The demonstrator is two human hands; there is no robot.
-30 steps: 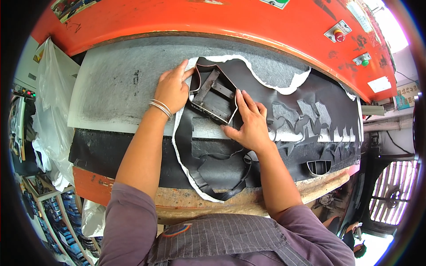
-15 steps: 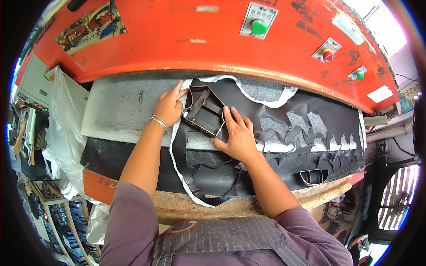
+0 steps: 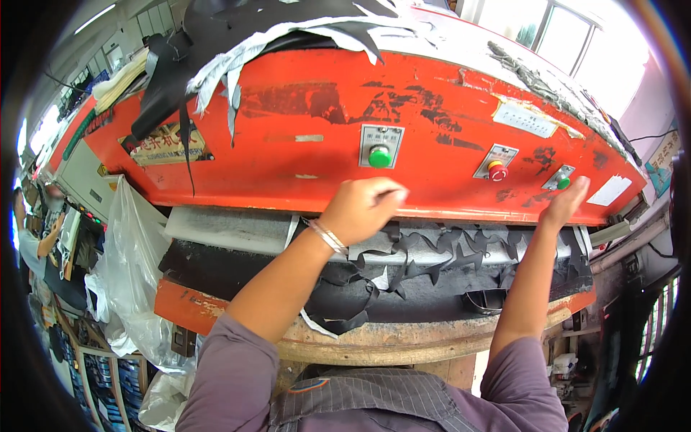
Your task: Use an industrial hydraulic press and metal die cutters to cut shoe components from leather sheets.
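Observation:
My left hand (image 3: 362, 210), curled into a loose fist with nothing visible in it, hovers just below a large green push button (image 3: 379, 156) on the red machine front (image 3: 273, 158). Further right, my right hand (image 3: 563, 207) has its fingers stretched upward beside a smaller green button (image 3: 561, 181). A red knob (image 3: 497, 171) sits between the two buttons. Beneath my hands, black sheet material (image 3: 425, 288) with cut-outs and ragged strips covers the pale bed (image 3: 216, 229). A half-round metal cutting die (image 3: 484, 301) lies on the black sheet. The rectangular-framed die seen earlier is hidden.
Black and white scraps (image 3: 288, 36) drape over the machine's top. A clear plastic bag (image 3: 133, 266) hangs at the left, above a shelf of blue items (image 3: 115, 381). A worn wooden edge (image 3: 360, 351) runs along the front. Another person (image 3: 36, 241) stands far left.
Both hands have left the framed die and risen to the red panel, the right one moving far right. The view has tilted up, showing the machine's top.

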